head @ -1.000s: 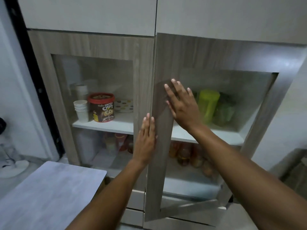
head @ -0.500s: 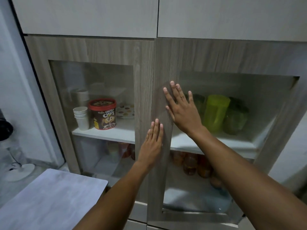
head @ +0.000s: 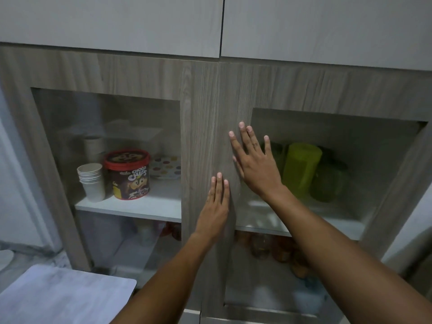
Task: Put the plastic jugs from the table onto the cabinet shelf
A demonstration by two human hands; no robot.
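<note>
Green jugs point(head: 302, 170) behind glass point(head: 364, 146), just right of flat right grip point(head: 255, 165)

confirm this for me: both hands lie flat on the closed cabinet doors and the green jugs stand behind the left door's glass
Not quite. The head view shows the green jugs standing behind the glass of the right door, not the left one. The rest holds: the left hand and the right hand lie flat on the closed cabinet doors.
</note>
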